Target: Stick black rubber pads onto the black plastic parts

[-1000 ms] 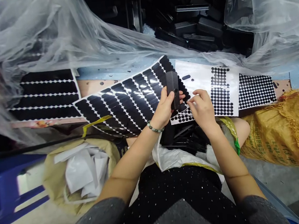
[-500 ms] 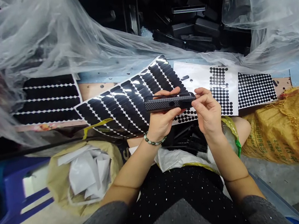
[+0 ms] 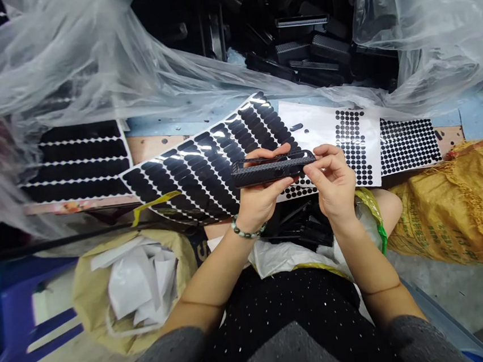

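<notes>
A long black plastic part (image 3: pixel 262 172) with a carbon-fibre pattern and a hollow top lies level above the sticker sheets. My left hand (image 3: pixel 262 196) is closed around its left and middle, thumb along the front and fingertips behind. At the part's right end, my right hand (image 3: pixel 333 178) pinches the corner, its thumb on the front face. Whether a small sticker is under that thumb, I cannot make out. Below and behind lies a sheet of black oval stickers (image 3: pixel 189 172). To its right is a white sheet with black round stickers (image 3: pixel 351 147).
Many similar black parts (image 3: pixel 331 47) are heaped at the back, under clear plastic sheeting (image 3: pixel 179 67). More black stickers (image 3: pixel 80 151) lie left, and another dot sheet (image 3: pixel 411 142) right. A paper-filled bag (image 3: pixel 136 288) stands lower left; a yellow woven sack (image 3: pixel 461 205) sits right.
The part has rolled slightly, so its hollow top shows more. My right thumb has shifted a little left along the front face. The view has drifted slightly.
</notes>
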### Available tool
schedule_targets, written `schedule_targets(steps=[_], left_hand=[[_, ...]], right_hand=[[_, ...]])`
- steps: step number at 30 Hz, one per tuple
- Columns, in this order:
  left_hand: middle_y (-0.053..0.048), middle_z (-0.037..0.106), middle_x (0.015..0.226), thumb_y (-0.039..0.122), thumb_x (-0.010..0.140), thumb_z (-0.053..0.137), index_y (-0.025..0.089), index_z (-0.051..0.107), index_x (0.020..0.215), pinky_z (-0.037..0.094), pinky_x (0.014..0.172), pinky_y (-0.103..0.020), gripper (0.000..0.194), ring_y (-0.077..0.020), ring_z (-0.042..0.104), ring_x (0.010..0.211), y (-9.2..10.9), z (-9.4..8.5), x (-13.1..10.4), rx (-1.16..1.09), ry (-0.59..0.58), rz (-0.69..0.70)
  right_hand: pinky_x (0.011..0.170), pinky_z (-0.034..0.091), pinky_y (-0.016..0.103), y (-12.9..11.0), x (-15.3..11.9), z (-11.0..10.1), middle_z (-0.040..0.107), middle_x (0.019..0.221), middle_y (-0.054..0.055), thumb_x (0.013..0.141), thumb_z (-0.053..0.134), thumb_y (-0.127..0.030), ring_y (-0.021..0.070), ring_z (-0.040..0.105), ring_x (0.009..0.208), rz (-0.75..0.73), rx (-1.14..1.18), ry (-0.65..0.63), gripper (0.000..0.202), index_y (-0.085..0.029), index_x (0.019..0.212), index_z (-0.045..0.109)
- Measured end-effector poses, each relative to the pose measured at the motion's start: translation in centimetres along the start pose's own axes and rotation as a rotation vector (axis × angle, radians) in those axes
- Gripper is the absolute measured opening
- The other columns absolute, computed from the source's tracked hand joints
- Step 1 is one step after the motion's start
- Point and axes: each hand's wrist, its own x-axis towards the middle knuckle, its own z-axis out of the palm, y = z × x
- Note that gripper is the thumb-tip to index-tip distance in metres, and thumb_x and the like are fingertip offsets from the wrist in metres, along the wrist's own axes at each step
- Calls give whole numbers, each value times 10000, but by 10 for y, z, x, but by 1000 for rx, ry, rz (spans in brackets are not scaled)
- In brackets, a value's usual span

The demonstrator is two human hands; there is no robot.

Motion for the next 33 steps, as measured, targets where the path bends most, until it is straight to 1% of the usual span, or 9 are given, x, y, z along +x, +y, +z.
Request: schedule_targets(steps=[7, 11, 14, 17, 22, 25, 27, 30, 33], left_hand=[[21, 632, 1232, 347, 709, 834, 298, 472, 981, 547, 960, -376, 455, -189, 646, 1098, 13, 15, -6, 96, 145, -36], [40, 617, 1249, 343, 721, 819, 314, 461, 990, 524, 993, -369, 449, -176, 623, 1131, 20, 16, -4, 103, 132, -19], [48, 605, 1267, 337, 732, 809, 325, 452, 997, 560, 927, -349, 445, -167, 635, 1098, 25, 18, -1, 97, 99, -18], [33, 615, 1248, 324, 729, 818, 313, 452, 988, 573, 909, -333, 449, -172, 646, 1097, 27, 23, -2, 107, 65, 8], [-19, 593, 1303, 250, 776, 770, 309, 501, 1084, 528, 1009, -381, 413, -194, 618, 1188, 30, 14, 3, 317, -116, 162], [-97, 504, 1425, 221, 812, 690, 282, 517, 1218, 517, 1012, -405, 446, -243, 534, 1302, 30, -4, 36, 625, -229, 192], [-141, 523, 1398, 197, 865, 564, 233, 512, 1265, 522, 991, -422, 405, -253, 541, 1285, 25, -6, 71, 826, -192, 200], [-157, 584, 1337, 123, 868, 462, 172, 547, 1251, 430, 1094, -457, 395, -252, 542, 1275, 8, 12, 133, 1146, -243, 213], [-172, 521, 1431, 38, 824, 441, 148, 524, 1299, 267, 1190, -520, 495, -275, 428, 1391, -13, 39, 180, 1433, -292, 106]], right_hand=[[982, 507, 497, -20, -8, -1, 522, 1174, 67, 816, 674, -347, 243, 577, 1032, -99, -325, 12, 103, -261, 841, 623], [916, 565, 431, -13, -11, -1, 446, 1364, 75, 759, 727, -448, 216, 596, 1042, 24, -131, 26, 451, -305, 1132, 520], [840, 592, 341, -9, -8, -1, 538, 1281, 68, 740, 715, -542, 154, 638, 931, 135, 141, 1, 601, -313, 1225, 445], [857, 590, 347, -14, -2, 3, 640, 1150, 52, 672, 758, -581, 162, 654, 929, 221, 314, -80, 634, -276, 1177, 526], [713, 600, 318, -22, 6, -13, 731, 890, 15, 640, 796, -515, 164, 664, 794, 288, 389, -14, 413, -223, 920, 713], [556, 568, 297, -15, 5, -43, 728, 779, -4, 643, 792, -494, 141, 624, 615, 290, 293, 24, 360, -230, 885, 753], [538, 561, 307, -6, -1, -61, 735, 763, 6, 682, 767, -467, 148, 628, 580, 274, 97, -162, 305, -237, 883, 771], [686, 596, 362, 7, -8, -75, 761, 901, 54, 765, 713, -413, 195, 697, 741, 146, -243, -416, 270, -245, 969, 770], [797, 597, 402, 20, 2, -84, 743, 1046, 93, 849, 632, -418, 217, 708, 897, -1, -410, -362, 341, -239, 1129, 709]])
